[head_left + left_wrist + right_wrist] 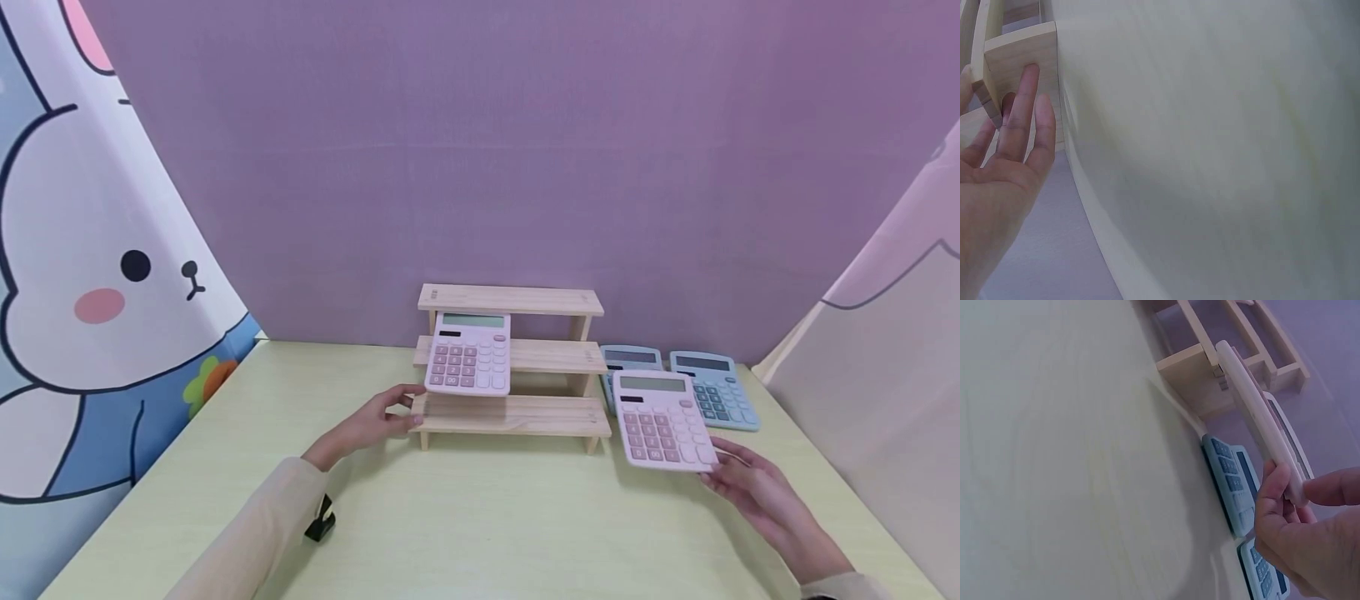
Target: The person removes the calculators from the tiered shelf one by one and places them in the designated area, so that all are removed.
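Observation:
A pink calculator (663, 421) is pinched in my right hand (757, 496) at its lower right corner, with the keys facing me. In the right wrist view it appears edge-on (1260, 412) between thumb and fingers. My left hand (375, 417) holds the left end of the three-tier wooden stand (517, 415) at the lowest step. The left wrist view has those fingers (1019, 119) against the stand's side panel (1029, 53). Another pink calculator (468, 354) leans upright on the stand's left half, its bottom edge over the lowest step.
Two blue calculators, one on the left (630, 358) and one on the right (716, 392), lie on the table (480, 517) right of the stand; the held one partly covers the left one. A purple cloth (480, 150) hangs behind. A small black item (321, 521) is by my left sleeve.

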The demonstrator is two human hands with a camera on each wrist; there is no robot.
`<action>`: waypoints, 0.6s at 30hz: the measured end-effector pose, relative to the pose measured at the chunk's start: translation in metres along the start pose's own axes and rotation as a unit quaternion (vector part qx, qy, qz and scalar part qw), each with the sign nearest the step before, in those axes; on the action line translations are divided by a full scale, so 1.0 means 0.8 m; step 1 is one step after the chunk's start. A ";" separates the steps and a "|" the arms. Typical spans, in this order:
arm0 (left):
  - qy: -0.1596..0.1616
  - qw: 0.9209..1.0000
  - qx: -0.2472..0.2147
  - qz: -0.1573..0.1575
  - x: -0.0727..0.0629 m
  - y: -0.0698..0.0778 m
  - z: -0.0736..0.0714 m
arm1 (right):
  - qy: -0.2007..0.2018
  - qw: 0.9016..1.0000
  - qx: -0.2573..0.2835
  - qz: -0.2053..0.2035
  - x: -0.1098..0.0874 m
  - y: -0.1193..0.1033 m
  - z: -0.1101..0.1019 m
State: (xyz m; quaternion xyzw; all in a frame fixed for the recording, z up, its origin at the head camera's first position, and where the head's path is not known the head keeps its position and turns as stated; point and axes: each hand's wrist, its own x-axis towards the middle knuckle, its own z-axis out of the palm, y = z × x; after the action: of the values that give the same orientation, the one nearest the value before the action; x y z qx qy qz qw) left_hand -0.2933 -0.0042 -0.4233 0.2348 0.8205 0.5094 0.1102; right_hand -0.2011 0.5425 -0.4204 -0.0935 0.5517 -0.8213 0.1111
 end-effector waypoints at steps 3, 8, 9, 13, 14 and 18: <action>0.000 1.000 -0.002 0.000 0.000 0.002 0.000 | 0.014 1.000 -0.015 0.012 -0.001 0.002 -0.003; -0.003 1.000 -0.011 -0.003 0.000 0.003 0.000 | 0.036 0.998 -0.032 0.030 -0.002 0.004 -0.007; -0.004 1.000 -0.012 -0.005 0.000 0.003 0.000 | 0.038 0.998 -0.033 0.032 -0.002 0.005 -0.008; -0.004 1.000 -0.014 -0.007 0.000 0.001 -0.001 | 0.043 0.998 -0.040 0.034 -0.003 0.007 -0.011; -0.005 1.000 -0.013 -0.005 0.001 0.001 -0.001 | 0.043 0.998 -0.042 0.035 -0.003 0.008 -0.012; -0.007 1.000 -0.011 0.002 0.001 -0.001 -0.001 | 0.063 0.995 -0.054 0.050 -0.001 0.011 -0.012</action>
State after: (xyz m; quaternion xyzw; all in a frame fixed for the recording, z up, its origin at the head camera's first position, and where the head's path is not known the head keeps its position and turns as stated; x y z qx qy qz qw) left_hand -0.2949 -0.0044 -0.4237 0.2388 0.8134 0.5171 0.1180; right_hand -0.2021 0.5483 -0.4323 -0.0196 0.6055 -0.7877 0.1118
